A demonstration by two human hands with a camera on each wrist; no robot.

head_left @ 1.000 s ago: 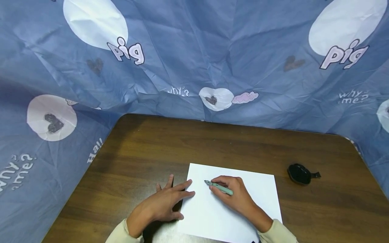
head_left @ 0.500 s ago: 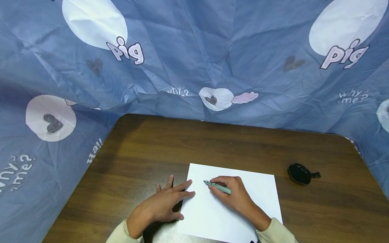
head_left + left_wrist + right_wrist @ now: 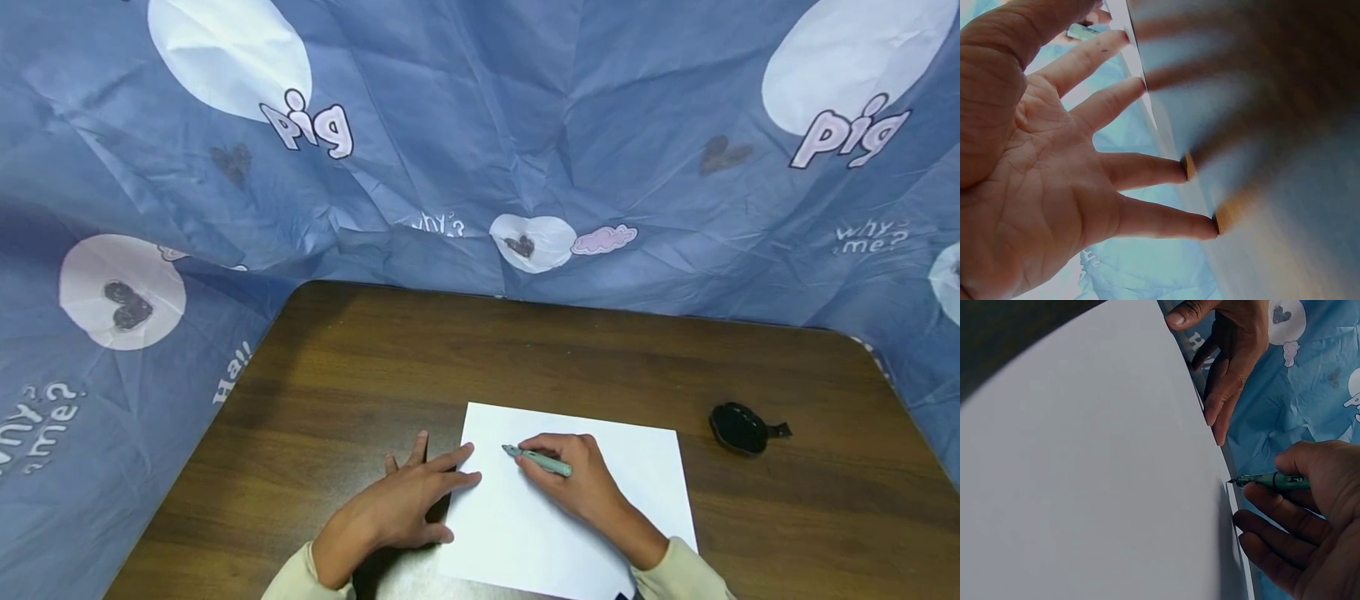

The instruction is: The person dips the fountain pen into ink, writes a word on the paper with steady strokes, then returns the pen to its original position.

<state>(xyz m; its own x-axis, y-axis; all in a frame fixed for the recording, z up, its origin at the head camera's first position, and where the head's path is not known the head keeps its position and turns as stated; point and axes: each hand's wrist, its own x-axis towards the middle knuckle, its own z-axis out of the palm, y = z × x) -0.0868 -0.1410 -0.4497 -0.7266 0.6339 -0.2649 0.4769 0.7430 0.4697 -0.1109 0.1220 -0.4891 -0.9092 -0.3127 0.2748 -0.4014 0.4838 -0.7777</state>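
Observation:
A blank-looking white sheet of paper (image 3: 517, 533) lies on the wooden table. My right hand (image 3: 585, 479) pinches a green fountain pen (image 3: 546, 462) between thumb and fingers, over the upper left part of the sheet. In the right wrist view the nib of the pen (image 3: 1272, 480) points at the paper, its tip right at the surface. My left hand (image 3: 408, 504) is spread with straight fingers, two fingertips and the thumb on the sheet's left edge. The left wrist view shows the open palm (image 3: 1047, 169) with the other two fingertips on the tabletop.
To the right of the sheet, a small black dish with a short handle (image 3: 741, 430) stands on the brown wooden table (image 3: 420, 350). A blue printed cloth (image 3: 420, 150) hangs behind the table and along its left side.
My right hand and the pen have shifted very slightly left, mostly in the first half second. The left hand, the sheet and the black dish stay in place.

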